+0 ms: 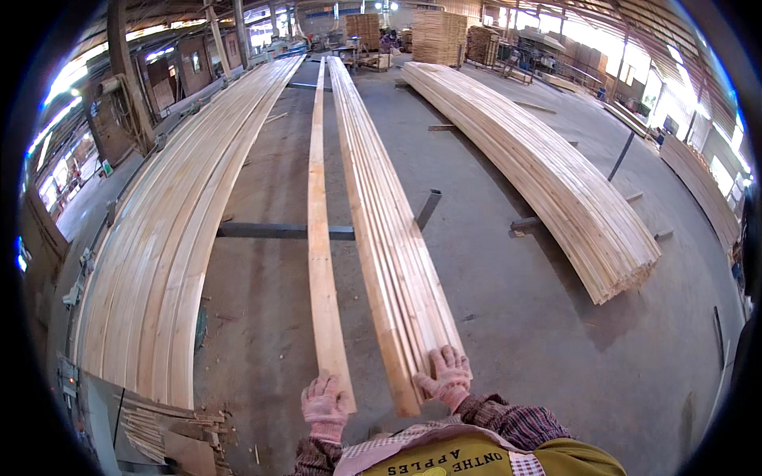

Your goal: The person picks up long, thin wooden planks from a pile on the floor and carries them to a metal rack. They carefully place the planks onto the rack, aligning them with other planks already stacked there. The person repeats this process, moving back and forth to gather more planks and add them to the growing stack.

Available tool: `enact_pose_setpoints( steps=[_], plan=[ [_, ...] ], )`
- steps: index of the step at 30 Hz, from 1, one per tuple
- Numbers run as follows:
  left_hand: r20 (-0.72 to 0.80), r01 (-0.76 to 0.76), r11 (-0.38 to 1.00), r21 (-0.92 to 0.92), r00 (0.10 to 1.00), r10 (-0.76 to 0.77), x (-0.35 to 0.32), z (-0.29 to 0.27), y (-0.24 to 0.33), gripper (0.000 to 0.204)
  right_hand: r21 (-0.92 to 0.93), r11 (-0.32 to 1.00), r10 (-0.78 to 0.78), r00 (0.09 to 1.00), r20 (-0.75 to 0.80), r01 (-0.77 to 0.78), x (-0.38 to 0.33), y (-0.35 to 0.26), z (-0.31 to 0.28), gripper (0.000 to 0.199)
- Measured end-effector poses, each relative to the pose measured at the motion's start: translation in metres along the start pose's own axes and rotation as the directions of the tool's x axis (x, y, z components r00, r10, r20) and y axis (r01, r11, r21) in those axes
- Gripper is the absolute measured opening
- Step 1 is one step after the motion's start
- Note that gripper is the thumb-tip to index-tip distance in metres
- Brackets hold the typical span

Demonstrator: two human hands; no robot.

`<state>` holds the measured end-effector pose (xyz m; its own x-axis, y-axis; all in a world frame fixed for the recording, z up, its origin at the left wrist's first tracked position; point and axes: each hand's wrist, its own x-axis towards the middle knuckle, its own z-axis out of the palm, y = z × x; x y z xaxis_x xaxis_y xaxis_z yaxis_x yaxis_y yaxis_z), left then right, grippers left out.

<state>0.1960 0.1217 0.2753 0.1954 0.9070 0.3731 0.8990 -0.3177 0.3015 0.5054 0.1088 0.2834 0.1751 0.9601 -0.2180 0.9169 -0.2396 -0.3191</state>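
Note:
Both my hands wear pale pinkish gloves. My left hand [324,406] is closed over the left edge of a single long plank [321,270], close to its near end; the underside of the grip is hidden. To the right of that plank, a bundle of long narrow boards [397,254] runs away from me, side by side. On top of the bundle's near end lies my right hand [447,378], fingers apart and thumb out to the left. A strip of floor shows between plank and bundle.
A wide layer of planks [163,238] lies on the left. On the right rests a thick stack of boards [540,166] on low supports. A dark metal crossbar [270,231] passes beneath the plank. Wood offcuts [151,428] lie at lower left; stacked timber [438,36] stands far back.

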Motion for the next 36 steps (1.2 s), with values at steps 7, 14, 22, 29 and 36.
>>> enact_pose_setpoints(
  steps=[7, 14, 22, 29, 36],
  plan=[
    [0.029, 0.258, 0.902, 0.346, 0.958, -0.285, 0.046, -0.006, 0.073, 0.045, 0.076, 0.94, -0.339, 0.904, 0.26, 0.331, 0.016, 0.049, -0.035, 0.087],
    [0.257, 0.337, 0.936, 0.099, 0.9, -0.351, 0.12, 0.073, 0.238, 0.059, 0.742, 0.67, -0.505, 0.748, 0.43, 0.026, 0.052, 0.17, -0.035, 0.071],
    [0.385, 0.184, 0.983, -0.002, 0.907, -0.169, 0.224, 0.125, 0.361, 0.066, 0.649, 0.727, -0.19, 0.841, 0.506, -0.226, 0.057, 0.331, -0.088, 0.074],
    [0.213, 0.029, 0.994, -0.109, 0.977, -0.005, 0.314, 0.173, 0.389, 0.064, 0.617, 0.613, 0.033, 0.796, 0.605, -0.494, 0.099, 0.391, -0.096, 0.069],
    [0.03, 0.124, 0.99, 0.073, 0.991, -0.127, 0.448, 0.212, 0.351, 0.065, 0.578, 0.558, 0.109, 0.743, 0.661, -0.596, 0.212, 0.398, -0.18, 0.056]
  ],
)
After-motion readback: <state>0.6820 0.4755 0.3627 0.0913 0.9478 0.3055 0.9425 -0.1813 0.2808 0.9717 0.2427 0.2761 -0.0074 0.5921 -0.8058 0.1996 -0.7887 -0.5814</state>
